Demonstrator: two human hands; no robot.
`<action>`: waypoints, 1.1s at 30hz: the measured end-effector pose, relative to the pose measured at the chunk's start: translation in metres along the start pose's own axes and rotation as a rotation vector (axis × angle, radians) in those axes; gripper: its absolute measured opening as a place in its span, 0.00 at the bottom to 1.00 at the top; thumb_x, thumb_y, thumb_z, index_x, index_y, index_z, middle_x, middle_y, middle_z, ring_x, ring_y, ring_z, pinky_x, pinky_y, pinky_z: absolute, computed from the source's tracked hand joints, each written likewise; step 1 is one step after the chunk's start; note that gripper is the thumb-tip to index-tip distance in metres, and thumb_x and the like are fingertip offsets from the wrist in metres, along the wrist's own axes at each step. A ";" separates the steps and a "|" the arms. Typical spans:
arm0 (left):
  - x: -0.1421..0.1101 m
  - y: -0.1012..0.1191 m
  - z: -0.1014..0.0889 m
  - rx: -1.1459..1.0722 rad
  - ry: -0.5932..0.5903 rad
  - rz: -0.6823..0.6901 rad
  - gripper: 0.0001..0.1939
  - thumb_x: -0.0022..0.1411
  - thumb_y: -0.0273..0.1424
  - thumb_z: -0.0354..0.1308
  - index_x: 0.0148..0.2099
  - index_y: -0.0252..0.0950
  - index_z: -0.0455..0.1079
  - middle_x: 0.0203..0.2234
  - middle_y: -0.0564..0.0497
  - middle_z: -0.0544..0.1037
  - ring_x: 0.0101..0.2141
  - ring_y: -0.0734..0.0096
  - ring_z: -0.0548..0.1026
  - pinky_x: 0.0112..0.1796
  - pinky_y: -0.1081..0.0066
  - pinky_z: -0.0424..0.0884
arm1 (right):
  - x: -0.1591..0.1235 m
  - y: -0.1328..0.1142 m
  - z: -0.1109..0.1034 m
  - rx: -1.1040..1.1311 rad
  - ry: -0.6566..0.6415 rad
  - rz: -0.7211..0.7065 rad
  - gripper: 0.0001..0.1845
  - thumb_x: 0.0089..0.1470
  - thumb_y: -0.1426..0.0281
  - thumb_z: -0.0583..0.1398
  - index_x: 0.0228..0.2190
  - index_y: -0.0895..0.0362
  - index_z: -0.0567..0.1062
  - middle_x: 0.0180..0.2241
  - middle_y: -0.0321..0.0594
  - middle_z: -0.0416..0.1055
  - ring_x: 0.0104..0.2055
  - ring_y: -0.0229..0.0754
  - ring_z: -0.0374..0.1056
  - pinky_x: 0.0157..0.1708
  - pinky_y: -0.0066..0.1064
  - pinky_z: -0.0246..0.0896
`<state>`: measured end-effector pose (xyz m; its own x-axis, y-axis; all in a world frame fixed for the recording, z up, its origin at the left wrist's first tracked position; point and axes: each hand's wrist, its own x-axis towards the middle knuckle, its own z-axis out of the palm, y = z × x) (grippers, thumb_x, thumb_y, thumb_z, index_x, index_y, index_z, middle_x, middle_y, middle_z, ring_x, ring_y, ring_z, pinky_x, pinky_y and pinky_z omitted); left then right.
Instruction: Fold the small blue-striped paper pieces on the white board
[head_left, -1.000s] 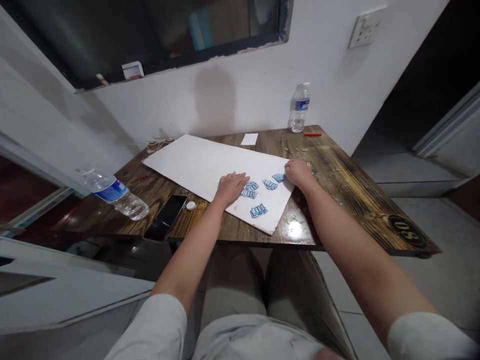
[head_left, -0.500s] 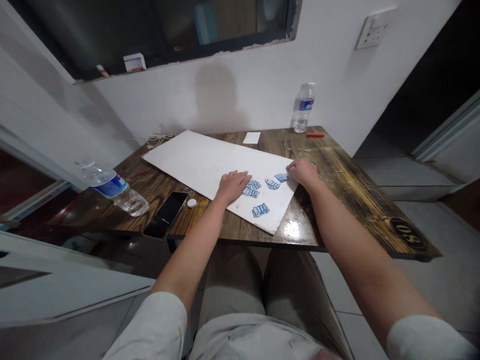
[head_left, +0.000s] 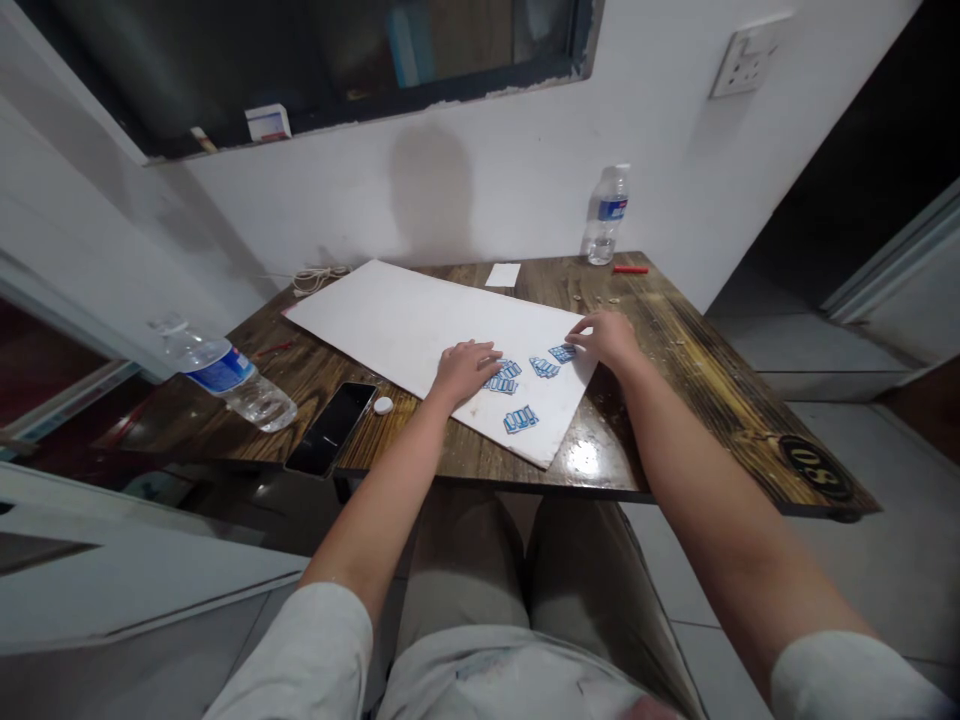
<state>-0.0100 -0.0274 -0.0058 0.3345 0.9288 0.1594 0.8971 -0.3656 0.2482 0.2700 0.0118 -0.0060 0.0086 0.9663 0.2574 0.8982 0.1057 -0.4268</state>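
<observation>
My left hand point(head_left: 466, 370) lies flat on a white foam board point(head_left: 405, 330), its fingertips beside a cluster of small blue-and-white paper cut-outs point(head_left: 502, 378). Two more of these cut-outs point(head_left: 544, 367) point(head_left: 562, 352) lie to the right of the cluster, and another point(head_left: 520, 419) sits nearer the board's front corner. My right hand point(head_left: 607, 338) rests at the board's right edge, fingers stretched towards the closest cut-out. Neither hand visibly holds anything.
The board lies on a dark wooden table point(head_left: 675, 370). A smartphone point(head_left: 330, 428), white cap point(head_left: 383, 405) and water bottle point(head_left: 229, 378) lie to the left. A standing bottle point(head_left: 607, 215), red stick point(head_left: 630, 268) and white paper slip point(head_left: 502, 275) are at the back.
My right hand has slid slightly towards the far side of the board, with its fingers more extended. My left hand and the cut-outs stay nearly where they were.
</observation>
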 end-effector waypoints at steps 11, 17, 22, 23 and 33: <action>0.001 -0.003 0.001 -0.007 0.020 0.023 0.19 0.66 0.46 0.49 0.55 0.51 0.71 0.60 0.58 0.68 0.62 0.62 0.61 0.59 0.58 0.55 | -0.003 -0.001 -0.002 -0.021 -0.153 -0.093 0.17 0.41 0.58 0.71 0.37 0.45 0.83 0.49 0.42 0.72 0.55 0.63 0.55 0.51 0.53 0.53; 0.001 -0.002 0.000 -0.009 0.017 0.010 0.19 0.66 0.46 0.49 0.55 0.51 0.71 0.60 0.58 0.68 0.62 0.61 0.61 0.59 0.58 0.54 | -0.005 -0.005 0.001 -0.028 -0.167 -0.146 0.16 0.40 0.60 0.72 0.36 0.44 0.83 0.49 0.42 0.70 0.54 0.60 0.56 0.50 0.50 0.53; 0.001 -0.002 0.001 -0.005 0.018 0.012 0.19 0.66 0.46 0.50 0.55 0.52 0.71 0.60 0.59 0.68 0.62 0.62 0.61 0.59 0.59 0.54 | -0.004 -0.009 -0.001 -0.023 -0.185 -0.166 0.16 0.39 0.64 0.72 0.35 0.47 0.82 0.48 0.42 0.70 0.54 0.58 0.58 0.50 0.48 0.55; 0.001 -0.002 0.001 -0.004 0.019 0.013 0.19 0.66 0.46 0.50 0.55 0.52 0.71 0.60 0.59 0.68 0.62 0.62 0.61 0.59 0.59 0.54 | -0.004 -0.009 -0.002 -0.018 -0.189 -0.172 0.16 0.39 0.65 0.72 0.35 0.49 0.81 0.47 0.42 0.71 0.53 0.57 0.58 0.50 0.47 0.56; 0.002 -0.005 0.002 -0.056 0.044 0.031 0.17 0.64 0.45 0.53 0.51 0.50 0.74 0.57 0.57 0.71 0.60 0.62 0.63 0.58 0.59 0.57 | 0.000 -0.008 0.002 0.247 -0.216 -0.099 0.09 0.39 0.71 0.68 0.26 0.57 0.76 0.27 0.34 0.72 0.29 0.38 0.65 0.28 0.28 0.55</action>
<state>-0.0130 -0.0233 -0.0081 0.3480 0.9138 0.2093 0.8683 -0.3984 0.2956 0.2616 0.0111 -0.0042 -0.1903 0.9731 0.1299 0.7559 0.2297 -0.6130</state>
